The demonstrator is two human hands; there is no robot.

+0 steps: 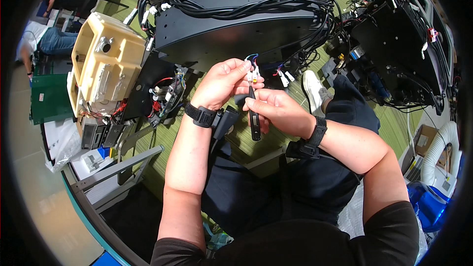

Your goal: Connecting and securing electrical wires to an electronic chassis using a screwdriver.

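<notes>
My left hand (222,84) pinches a small white connector (252,75) on thin coloured wires that run from the black machine base (231,29). A slim black tool (253,116) is gripped in my right hand (279,111), its tip pointing up at the connector. Both wrists wear black straps. The hands almost touch above my lap, in front of the machine's edge.
A cream plastic housing (103,64) lies at left beside loose wiring and a small black box (91,135). A second black chassis (394,54) with cables sits at right. A grey metal frame (118,167) lies lower left, a white hose (441,145) at right. Another person sits far upper left.
</notes>
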